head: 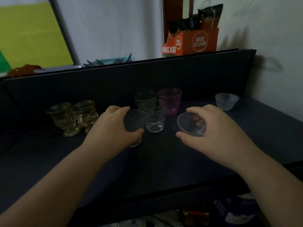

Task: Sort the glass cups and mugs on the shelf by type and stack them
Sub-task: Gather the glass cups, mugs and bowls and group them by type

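Note:
On the dark shelf [164,158] my left hand [113,128] grips a clear glass tumbler [133,123] from its left side. My right hand [214,126] holds a small ribbed glass bowl [188,122], tilted so its mouth faces left. Beside the held tumbler stands another clear tumbler [153,115], with a third clear tumbler [145,97] behind it. A pink glass cup [170,100] stands to their right. Two amber glass mugs [73,117] stand together at the left. A second ribbed glass bowl [226,101] sits upright at the back right.
A dark back panel [131,76] rises behind the shelf. On top of it sit an orange carton [191,43] and a blue basket [114,60]. A white wall [270,46] closes the right side. Cluttered items [196,215] lie below the shelf's front edge.

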Motion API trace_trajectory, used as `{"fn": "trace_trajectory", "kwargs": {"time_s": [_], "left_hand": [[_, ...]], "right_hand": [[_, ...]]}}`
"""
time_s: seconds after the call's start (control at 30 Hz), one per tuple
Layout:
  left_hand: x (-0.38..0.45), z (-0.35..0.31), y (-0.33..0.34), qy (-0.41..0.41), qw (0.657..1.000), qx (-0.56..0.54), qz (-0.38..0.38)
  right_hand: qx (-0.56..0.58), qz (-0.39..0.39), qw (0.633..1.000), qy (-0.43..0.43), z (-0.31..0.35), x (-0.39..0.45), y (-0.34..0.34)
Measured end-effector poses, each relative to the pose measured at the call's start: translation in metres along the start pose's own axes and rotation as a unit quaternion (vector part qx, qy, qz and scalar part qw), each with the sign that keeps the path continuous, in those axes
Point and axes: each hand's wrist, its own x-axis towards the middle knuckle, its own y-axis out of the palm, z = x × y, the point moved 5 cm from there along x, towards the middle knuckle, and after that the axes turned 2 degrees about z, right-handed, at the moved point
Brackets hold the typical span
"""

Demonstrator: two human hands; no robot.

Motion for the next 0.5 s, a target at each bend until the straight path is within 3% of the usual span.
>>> {"fn": "trace_trajectory", "kwargs": {"time_s": [0.5], "left_hand": [[0.027,-0.009,0.015,-0.044,0.999,0.006,-0.011]], "right_hand": [[0.000,0.054,0.998,-0.021,-0.016,0.023,0.011]]}}
